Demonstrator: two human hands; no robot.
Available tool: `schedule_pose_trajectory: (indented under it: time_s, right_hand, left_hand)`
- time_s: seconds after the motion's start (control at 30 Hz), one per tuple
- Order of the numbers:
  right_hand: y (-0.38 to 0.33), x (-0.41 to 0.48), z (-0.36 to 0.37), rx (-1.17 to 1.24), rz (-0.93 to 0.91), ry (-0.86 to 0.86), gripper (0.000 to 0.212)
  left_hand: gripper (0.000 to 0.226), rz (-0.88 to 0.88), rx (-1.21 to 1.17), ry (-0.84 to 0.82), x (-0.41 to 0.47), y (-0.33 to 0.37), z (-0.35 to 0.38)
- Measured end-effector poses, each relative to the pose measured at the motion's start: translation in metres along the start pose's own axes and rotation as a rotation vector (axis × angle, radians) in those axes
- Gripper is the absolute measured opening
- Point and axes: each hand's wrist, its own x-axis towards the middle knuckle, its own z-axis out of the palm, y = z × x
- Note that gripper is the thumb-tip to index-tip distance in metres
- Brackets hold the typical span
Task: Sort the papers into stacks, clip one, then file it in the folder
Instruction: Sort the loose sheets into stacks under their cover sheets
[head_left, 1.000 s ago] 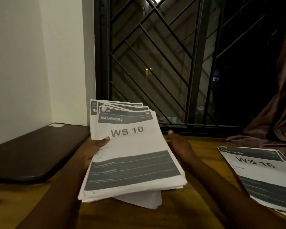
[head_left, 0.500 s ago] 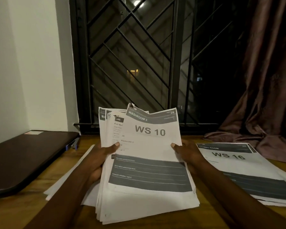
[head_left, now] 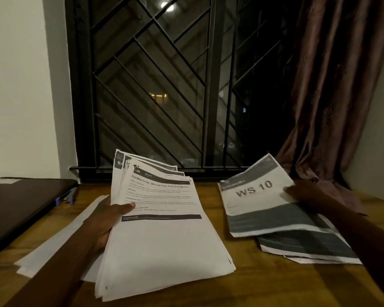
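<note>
My left hand [head_left: 108,220] grips a thick stack of printed papers [head_left: 162,240] by its left edge, thumb on top; the top page is a text sheet about a dining table. My right hand [head_left: 302,192] holds the "WS 10" sheet [head_left: 259,200] by its right edge, lifted over the right-hand stack [head_left: 306,244] that lies on the wooden table [head_left: 264,284]. Loose white sheets [head_left: 53,242] lie under and left of the big stack. A dark folder [head_left: 20,204] lies at the left, with a blue-tipped clip or pen [head_left: 65,196] at its edge.
A barred window [head_left: 164,85] stands behind the table, a white wall [head_left: 20,85] at the left, and a brown curtain [head_left: 333,96] hangs at the right, its hem pooling on the table's far right corner.
My right hand has taken the "WS 10" sheet off the top of the big stack and carried it right, over the right-hand stack. A text page now tops the left stack.
</note>
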Motion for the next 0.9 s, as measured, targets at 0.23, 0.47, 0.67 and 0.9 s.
schedule_pose_trajectory:
  time_s: [0.23,0.47,0.67,0.9]
  right_hand:
    - [0.041,0.008,0.018,-0.397,0.107,0.136,0.077]
    - [0.003,-0.006,0.076,-0.289,-0.102,-0.155,0.092]
    - [0.025,-0.011,0.071,-0.398,-0.051,-0.105,0.075]
    - [-0.085,-0.067,0.081,0.343,-0.252,-0.235,0.048]
  left_hand:
    - [0.039,0.002,0.046,0.013,0.008,-0.01,-0.006]
    - [0.041,0.022,0.092,-0.013,0.016,-0.018,-0.013]
    - [0.04,0.052,0.041,-0.046,0.016,-0.015,-0.014]
    - [0.039,0.103,-0.08,-0.073,0.011,0.0,-0.007]
